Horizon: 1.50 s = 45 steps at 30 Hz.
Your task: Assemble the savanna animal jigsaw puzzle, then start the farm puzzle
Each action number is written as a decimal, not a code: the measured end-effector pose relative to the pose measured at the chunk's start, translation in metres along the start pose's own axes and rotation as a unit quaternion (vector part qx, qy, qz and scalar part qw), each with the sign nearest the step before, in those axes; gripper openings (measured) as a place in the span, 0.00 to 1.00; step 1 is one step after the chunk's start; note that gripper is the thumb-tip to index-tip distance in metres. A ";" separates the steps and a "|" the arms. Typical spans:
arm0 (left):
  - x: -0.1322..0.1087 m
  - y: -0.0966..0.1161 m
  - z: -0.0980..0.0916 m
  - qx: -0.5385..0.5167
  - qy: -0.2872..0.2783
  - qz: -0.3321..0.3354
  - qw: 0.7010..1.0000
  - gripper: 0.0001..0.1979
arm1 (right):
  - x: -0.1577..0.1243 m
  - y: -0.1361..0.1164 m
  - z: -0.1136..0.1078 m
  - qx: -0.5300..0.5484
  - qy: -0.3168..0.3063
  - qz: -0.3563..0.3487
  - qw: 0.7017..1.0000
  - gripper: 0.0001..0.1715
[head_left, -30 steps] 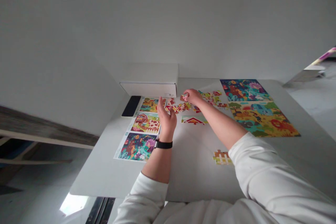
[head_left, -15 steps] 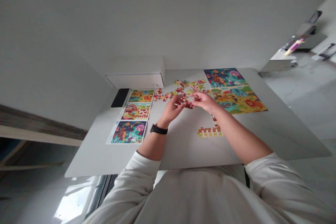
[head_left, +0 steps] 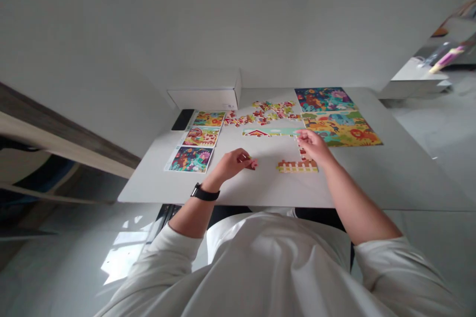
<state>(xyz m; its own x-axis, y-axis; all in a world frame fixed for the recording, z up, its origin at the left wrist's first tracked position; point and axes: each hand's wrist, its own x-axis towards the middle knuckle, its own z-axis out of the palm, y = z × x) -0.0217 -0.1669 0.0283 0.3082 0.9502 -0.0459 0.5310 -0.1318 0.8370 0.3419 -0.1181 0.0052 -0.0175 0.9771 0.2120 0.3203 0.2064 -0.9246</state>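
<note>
My left hand [head_left: 235, 162] is low over the table, its fingers closed on a reddish-pink puzzle piece [head_left: 253, 164]. My right hand [head_left: 314, 145] reaches to the right end of a joined puzzle strip [head_left: 273, 132] with a red barn roof and pale green sky. Its fingers are slightly apart, with the fingertips at the strip's corner; no piece shows in them. Below that hand, a joined column runs down to a white-fence section [head_left: 297, 166]. Several loose puzzle pieces [head_left: 273, 109] lie in a heap behind the strip.
On the left lie three small printed pictures [head_left: 201, 136] and a black phone [head_left: 182, 120]. A white box [head_left: 203, 99] stands against the wall. Two completed animal pictures [head_left: 340, 129] occupy the table's [head_left: 405, 178] back right.
My hands have moved apart. The left came down and toward me with the piece, while the right shifted right. The barn-roof strip now shows uncovered, and the camera view has shifted.
</note>
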 end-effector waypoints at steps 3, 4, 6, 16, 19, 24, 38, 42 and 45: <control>-0.012 -0.002 0.002 0.137 0.042 -0.023 0.989 0.11 | -0.003 0.015 -0.005 0.002 0.048 -0.013 0.999 0.26; -0.013 -0.002 0.004 0.169 0.049 -0.025 0.984 0.09 | -0.005 0.018 -0.004 -0.002 0.058 -0.019 0.998 0.25; -0.015 -0.003 0.006 0.217 0.064 -0.014 0.974 0.08 | -0.008 0.020 -0.001 -0.019 0.068 -0.034 0.997 0.24; -0.025 -0.016 -0.002 0.248 0.014 0.189 0.950 0.11 | -0.016 0.011 0.004 -0.064 0.057 -0.054 0.995 0.24; -0.026 -0.014 -0.001 0.244 -0.005 0.185 0.952 0.12 | -0.018 0.007 0.005 -0.070 0.042 -0.050 0.995 0.26; -0.023 -0.011 -0.001 0.268 -0.017 0.177 0.947 0.12 | -0.020 0.001 0.006 -0.096 0.044 -0.062 0.992 0.24; 0.067 0.003 -0.039 0.215 0.077 0.185 0.956 0.11 | -0.021 0.001 0.007 -0.150 0.034 -0.081 0.985 0.19; 0.082 -0.023 -0.026 0.181 0.135 0.141 0.964 0.13 | -0.023 0.000 0.007 -0.155 0.032 -0.085 0.984 0.18; 0.085 -0.043 -0.022 0.160 0.121 0.125 0.972 0.13 | -0.025 -0.003 0.006 -0.161 0.029 -0.096 0.982 0.17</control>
<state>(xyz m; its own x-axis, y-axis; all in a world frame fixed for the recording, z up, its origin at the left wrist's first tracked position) -0.0355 -0.0741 0.0007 0.2841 0.9110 0.2988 0.6941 -0.4104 0.5915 0.3357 -0.1429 0.0006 -0.0560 0.9155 0.3984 0.5996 0.3499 -0.7198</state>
